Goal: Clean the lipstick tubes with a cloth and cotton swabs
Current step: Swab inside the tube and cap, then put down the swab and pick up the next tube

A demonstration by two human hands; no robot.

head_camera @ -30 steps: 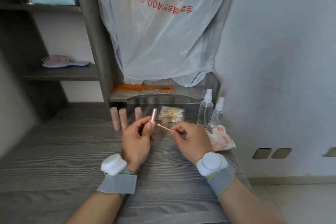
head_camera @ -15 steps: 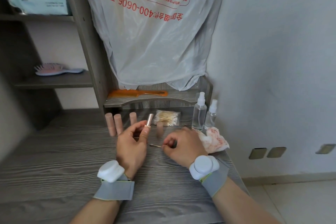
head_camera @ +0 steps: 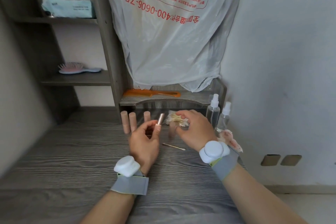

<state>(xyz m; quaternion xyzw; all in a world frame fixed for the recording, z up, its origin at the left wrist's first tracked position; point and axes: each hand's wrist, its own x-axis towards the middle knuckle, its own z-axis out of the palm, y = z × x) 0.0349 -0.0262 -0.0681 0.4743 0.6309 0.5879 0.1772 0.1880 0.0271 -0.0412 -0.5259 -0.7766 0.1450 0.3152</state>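
My left hand (head_camera: 144, 142) pinches an uncapped lipstick tube (head_camera: 160, 119) upright between thumb and fingers, its metallic end on top. A used cotton swab (head_camera: 173, 146) lies on the table (head_camera: 72, 151) between my hands. My right hand (head_camera: 195, 129) hovers with loosely spread fingers over the clear bag of cotton swabs (head_camera: 177, 120), holding nothing I can see. A pink cap (head_camera: 171, 130) stands just under its fingers. Three pink lipstick tubes (head_camera: 132, 121) stand upright to the left. A stained white cloth (head_camera: 230, 139) lies by my right wrist.
Two clear spray bottles (head_camera: 212, 110) stand at the right by the wall. An orange comb (head_camera: 151, 93) lies on the low shelf, under a hanging plastic bag (head_camera: 172, 32). A hairbrush (head_camera: 78, 68) rests on the left shelving. The table's right edge runs close to my right forearm.
My right hand laid the cotton swab on the table and moved forward to the bag of swabs. My left hand kept hold of the lipstick tube.
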